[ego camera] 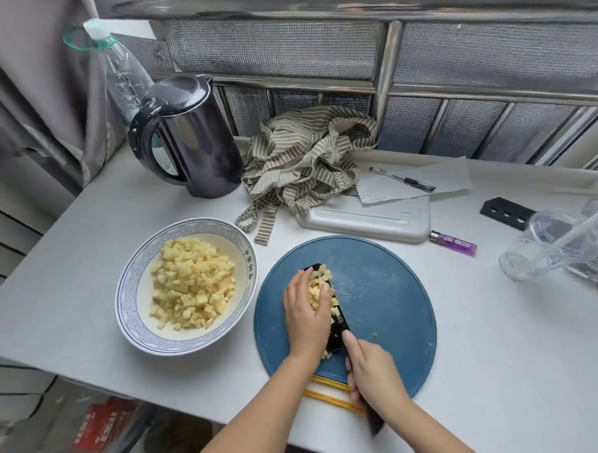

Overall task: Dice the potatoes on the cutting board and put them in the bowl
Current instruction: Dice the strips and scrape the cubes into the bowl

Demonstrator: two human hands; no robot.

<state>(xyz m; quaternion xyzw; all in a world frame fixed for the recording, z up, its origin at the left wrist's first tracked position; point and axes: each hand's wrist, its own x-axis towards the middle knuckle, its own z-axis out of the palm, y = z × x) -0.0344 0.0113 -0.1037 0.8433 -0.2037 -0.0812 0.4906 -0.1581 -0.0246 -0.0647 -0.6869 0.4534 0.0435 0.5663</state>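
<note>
Fingers of the left hand (306, 312) lie loosely cupped over a heap of potato dice (317, 288) on the flat blade of a black knife (339, 327); the right hand (373, 373) grips its handle, forefinger along the spine, all on the blue cutting board (383, 298); just left, on the surface (491, 337), the bowl (127, 287) holds many more dice.

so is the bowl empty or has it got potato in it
Not empty. The bowl holds a heap of potato cubes covering most of its bottom, below the rim.
</note>
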